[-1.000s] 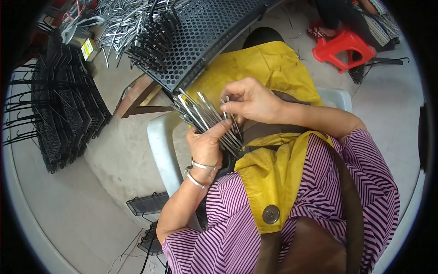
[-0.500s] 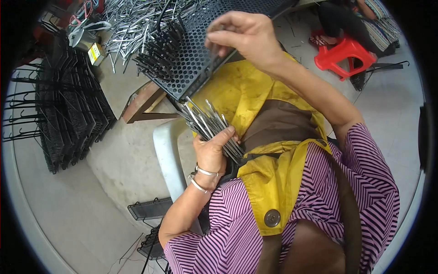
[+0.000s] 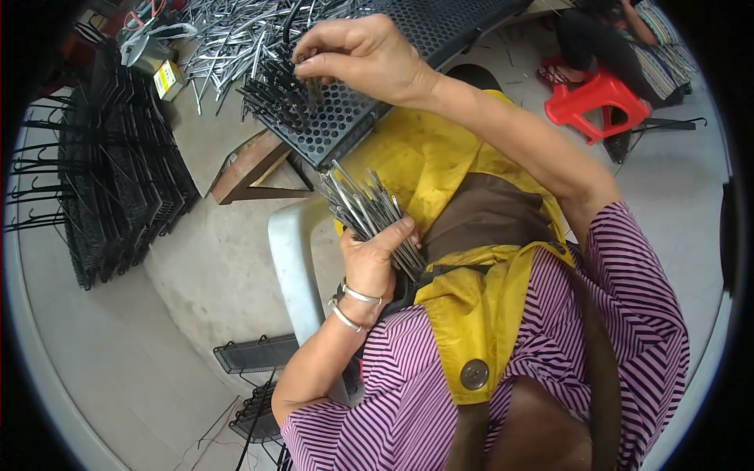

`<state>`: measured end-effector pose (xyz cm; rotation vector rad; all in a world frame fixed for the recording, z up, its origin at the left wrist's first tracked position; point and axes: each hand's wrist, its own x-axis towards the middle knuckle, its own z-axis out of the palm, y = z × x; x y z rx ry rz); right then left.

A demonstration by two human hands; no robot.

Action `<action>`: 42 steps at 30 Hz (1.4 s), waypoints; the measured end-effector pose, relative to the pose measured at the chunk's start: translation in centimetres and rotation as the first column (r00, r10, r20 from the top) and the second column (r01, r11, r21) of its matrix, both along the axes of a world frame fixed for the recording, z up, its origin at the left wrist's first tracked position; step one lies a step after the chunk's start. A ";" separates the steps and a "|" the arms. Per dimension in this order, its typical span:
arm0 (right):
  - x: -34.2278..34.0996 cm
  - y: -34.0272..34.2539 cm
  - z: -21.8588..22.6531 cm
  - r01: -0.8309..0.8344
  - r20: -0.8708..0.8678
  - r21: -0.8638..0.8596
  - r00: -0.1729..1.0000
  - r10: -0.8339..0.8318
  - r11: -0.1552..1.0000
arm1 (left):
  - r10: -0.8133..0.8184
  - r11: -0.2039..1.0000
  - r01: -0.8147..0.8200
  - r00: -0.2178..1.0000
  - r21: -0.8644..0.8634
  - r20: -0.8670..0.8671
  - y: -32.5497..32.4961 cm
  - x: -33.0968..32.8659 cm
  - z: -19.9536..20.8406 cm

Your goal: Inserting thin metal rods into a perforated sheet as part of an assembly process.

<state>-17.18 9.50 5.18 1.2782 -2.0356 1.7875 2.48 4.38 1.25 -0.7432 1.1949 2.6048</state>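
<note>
My left hand [image 3: 377, 255] is closed round a bundle of thin grey metal rods [image 3: 360, 206], their ends fanning out past the thumb. It rests by my lap, over a yellow and brown apron [image 3: 420, 153]. Above a black perforated tray [image 3: 345, 118], my right hand [image 3: 365, 55] has its fingers pinched together. What looks like a slim metal rod [image 3: 314, 94] hangs down from those fingertips toward the holes, partly blurred. Just left of it, many dark rods [image 3: 271, 94] stand packed upright in the tray's corner.
Loose silvery rods [image 3: 228, 39] lie heaped behind the tray, near a yellow box [image 3: 168, 80]. Stacked black wire racks [image 3: 118, 173] with hooks stand at left. A pale chair arm [image 3: 292, 251] is beside my left arm. At far right, a person sits near a red stool [image 3: 597, 102].
My right hand has moved left and slightly up, over the upright rods in the tray. My left hand still holds its bundle in nearly the same place.
</note>
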 end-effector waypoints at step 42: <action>1.2 -0.6 0.4 0.215 -0.395 0.524 0.919 0.011 0.824 | -0.012 1.000 0.012 0.998 -0.002 0.054 0.2 -0.2 -0.2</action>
